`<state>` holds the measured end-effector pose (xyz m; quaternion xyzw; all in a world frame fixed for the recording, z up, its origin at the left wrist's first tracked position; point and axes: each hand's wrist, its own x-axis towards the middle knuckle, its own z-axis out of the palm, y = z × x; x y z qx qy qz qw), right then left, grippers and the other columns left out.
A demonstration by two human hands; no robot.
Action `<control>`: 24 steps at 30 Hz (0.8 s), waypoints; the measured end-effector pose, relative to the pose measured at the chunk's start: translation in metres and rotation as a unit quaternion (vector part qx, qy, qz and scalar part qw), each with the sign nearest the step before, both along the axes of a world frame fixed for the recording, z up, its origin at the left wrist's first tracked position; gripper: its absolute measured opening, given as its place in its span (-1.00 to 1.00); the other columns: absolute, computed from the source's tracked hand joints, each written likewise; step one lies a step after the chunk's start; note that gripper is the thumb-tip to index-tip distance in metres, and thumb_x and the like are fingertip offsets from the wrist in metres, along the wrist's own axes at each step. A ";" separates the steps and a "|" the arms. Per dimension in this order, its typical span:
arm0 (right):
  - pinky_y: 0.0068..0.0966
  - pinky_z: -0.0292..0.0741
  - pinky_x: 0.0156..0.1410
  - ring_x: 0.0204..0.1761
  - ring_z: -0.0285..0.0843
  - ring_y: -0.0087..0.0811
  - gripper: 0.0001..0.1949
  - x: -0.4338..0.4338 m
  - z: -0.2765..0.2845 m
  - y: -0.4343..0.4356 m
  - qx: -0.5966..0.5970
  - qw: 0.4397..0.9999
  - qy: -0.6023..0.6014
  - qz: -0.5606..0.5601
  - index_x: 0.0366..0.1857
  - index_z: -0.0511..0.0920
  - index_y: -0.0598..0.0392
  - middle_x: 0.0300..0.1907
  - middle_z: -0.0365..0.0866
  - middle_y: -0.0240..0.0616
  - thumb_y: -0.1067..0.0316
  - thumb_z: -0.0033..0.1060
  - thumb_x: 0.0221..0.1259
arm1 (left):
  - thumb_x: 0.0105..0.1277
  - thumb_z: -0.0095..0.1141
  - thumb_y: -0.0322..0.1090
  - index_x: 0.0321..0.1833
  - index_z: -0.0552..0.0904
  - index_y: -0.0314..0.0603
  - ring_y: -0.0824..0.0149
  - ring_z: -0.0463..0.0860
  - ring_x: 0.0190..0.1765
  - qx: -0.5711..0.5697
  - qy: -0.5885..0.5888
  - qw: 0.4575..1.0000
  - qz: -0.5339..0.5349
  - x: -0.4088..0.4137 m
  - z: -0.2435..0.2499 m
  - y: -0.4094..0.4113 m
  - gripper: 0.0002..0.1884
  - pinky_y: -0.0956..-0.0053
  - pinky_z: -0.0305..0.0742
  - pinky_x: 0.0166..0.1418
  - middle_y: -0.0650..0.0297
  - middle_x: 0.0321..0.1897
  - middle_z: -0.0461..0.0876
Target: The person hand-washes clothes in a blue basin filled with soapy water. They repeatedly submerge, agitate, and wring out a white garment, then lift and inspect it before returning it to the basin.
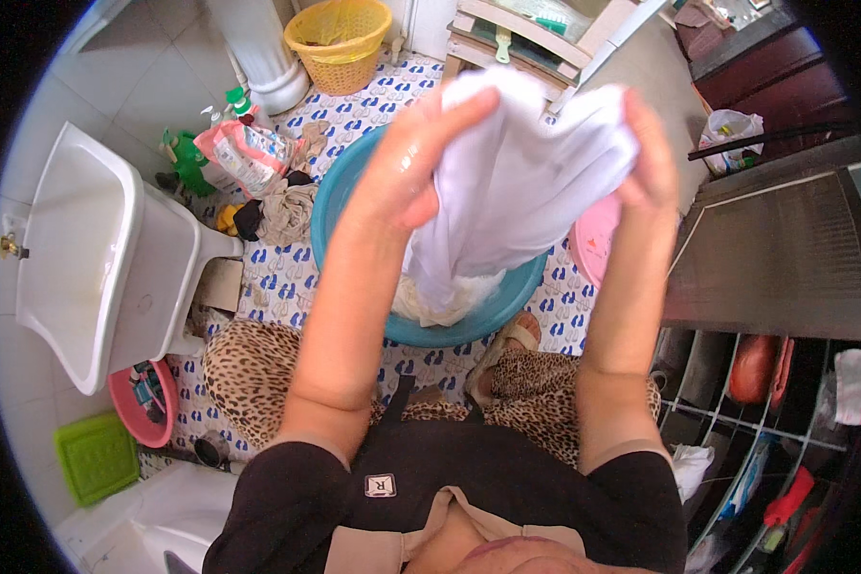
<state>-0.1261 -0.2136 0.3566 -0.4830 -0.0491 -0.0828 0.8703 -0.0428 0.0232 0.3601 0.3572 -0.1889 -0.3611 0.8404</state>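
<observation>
Between my two raised hands hangs a white cloth garment, its lower end trailing down into a blue plastic basin. My left hand grips its upper left edge and looks wet. On the opposite side, my right hand holds the upper right edge. Below the garment, a cream-coloured wet cloth lies in the basin with some suds or water. The basin stands on the floor in front of my feet, its far part hidden by the garment and my left arm.
Left of the basin lie crumpled beige clothes and a pink-and-white detergent bag. A white pedestal sink stands further left. A pink basin sits at the right, near a wire shelf. A yellow wastebasket is at the back.
</observation>
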 end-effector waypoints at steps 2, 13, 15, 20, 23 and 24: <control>-0.55 0.55 -0.05 -0.17 0.62 -0.48 -0.78 0.011 -0.068 0.011 -0.017 0.996 0.090 0.021 -0.11 0.60 0.16 -0.16 0.67 -0.25 0.27 0.17 0.29 | 0.31 0.18 -0.21 0.08 0.57 -0.22 0.39 0.64 -0.05 0.075 0.044 0.995 -0.039 0.018 -0.075 -0.007 -0.66 0.44 0.54 0.07 0.25 -0.05 0.65; -0.50 0.49 0.13 0.06 0.55 -0.41 -0.52 0.046 -0.289 0.047 -0.030 0.899 0.423 0.108 0.12 0.48 0.17 0.01 0.60 -0.22 0.28 0.37 0.10 | 0.17 0.24 -0.45 0.27 0.33 -0.42 0.15 0.56 0.13 0.330 0.244 0.908 0.080 0.071 -0.304 0.033 -0.40 0.29 0.52 0.14 -0.04 0.09 0.52; -0.50 0.49 0.15 0.09 0.53 -0.39 -0.48 0.069 -0.303 0.038 -0.004 0.905 0.420 0.075 0.16 0.44 0.18 0.07 0.57 -0.20 0.28 0.37 0.10 | 0.13 0.30 -0.43 0.38 0.19 -0.38 0.08 0.49 0.22 0.302 0.243 0.898 0.207 0.086 -0.339 0.035 -0.23 0.23 0.48 0.22 -0.12 0.24 0.38; -0.35 0.34 0.34 0.21 0.44 -0.03 -0.31 0.090 -0.414 0.045 -0.617 0.745 0.193 -0.163 0.30 0.31 0.16 0.24 0.41 0.08 0.30 0.35 -0.01 | 0.10 0.30 -0.29 0.45 0.19 -0.18 0.10 0.35 0.33 0.659 -0.239 0.697 0.149 0.082 -0.427 0.027 -0.17 0.31 0.36 0.31 -0.06 0.41 0.17; -0.44 0.38 0.29 0.09 0.52 -0.22 -0.27 0.103 -0.419 0.039 -0.479 0.791 0.343 0.168 0.33 0.26 0.15 0.20 0.44 -0.06 0.33 0.38 0.00 | 0.12 0.19 -0.33 0.34 0.38 -0.19 0.14 0.48 0.20 0.431 0.118 0.895 0.021 0.086 -0.437 0.047 -0.36 0.30 0.37 0.29 0.03 0.23 0.44; -0.47 0.40 0.24 0.06 0.52 -0.27 -0.33 0.096 -0.425 0.026 -0.412 0.835 0.355 0.079 0.32 0.29 0.09 0.19 0.44 -0.10 0.38 0.32 0.04 | 0.11 0.12 -0.32 0.22 0.50 -0.21 0.17 0.58 0.04 0.414 0.203 0.882 0.096 0.084 -0.415 0.034 -0.47 0.32 0.41 0.25 0.10 0.01 0.60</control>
